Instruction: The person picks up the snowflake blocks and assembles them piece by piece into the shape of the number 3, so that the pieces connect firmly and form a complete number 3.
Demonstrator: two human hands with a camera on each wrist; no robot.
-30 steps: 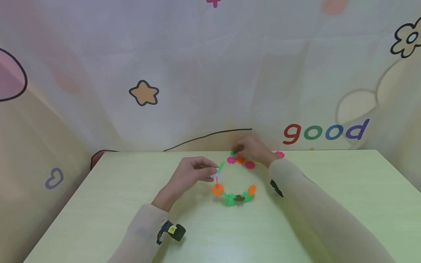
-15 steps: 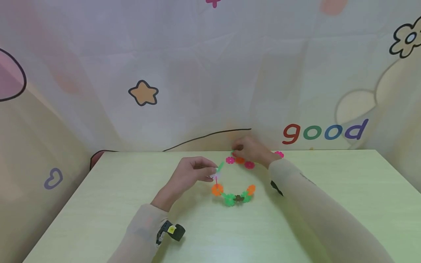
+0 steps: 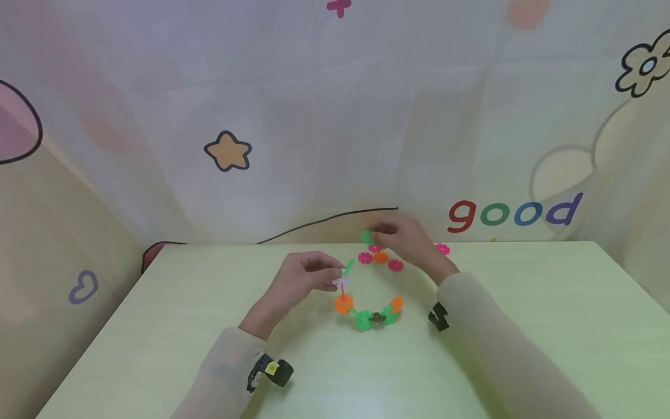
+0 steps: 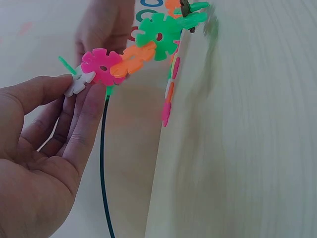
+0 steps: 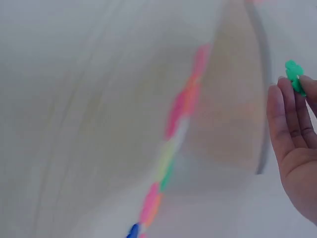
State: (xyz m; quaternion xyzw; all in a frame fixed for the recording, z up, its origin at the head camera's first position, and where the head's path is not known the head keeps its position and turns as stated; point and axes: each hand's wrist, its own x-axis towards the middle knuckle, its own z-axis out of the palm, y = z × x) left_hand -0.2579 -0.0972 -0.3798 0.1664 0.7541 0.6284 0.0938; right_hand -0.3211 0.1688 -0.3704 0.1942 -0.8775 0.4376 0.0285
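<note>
The left hand [image 3: 300, 278] pinches one end of a curved chain of flat plastic snowflake discs [image 3: 366, 311] between thumb and fingertips, at a white disc [image 4: 79, 84] that shows clearly in the left wrist view. The right hand [image 3: 405, 238] is raised just above the far edge of the pale green tabletop [image 3: 157, 349], its fingertips closed on a single loose green snowflake disc [image 3: 368, 237].

In the head view the chain counts roughly seven discs: a green one edge-on and the white one at the left hand, an orange one, two green ones around a dark brown piece, and another orange one at the free end. Beyond it lies a small cluster of loose discs [image 3: 380, 257], three pink and one orange, and one more pink disc [image 3: 442, 249] apart, partly behind the right wrist.

The right wrist view is badly blurred; only fingers and the green disc read clearly. Each sleeve hides most of a wrist camera
</note>
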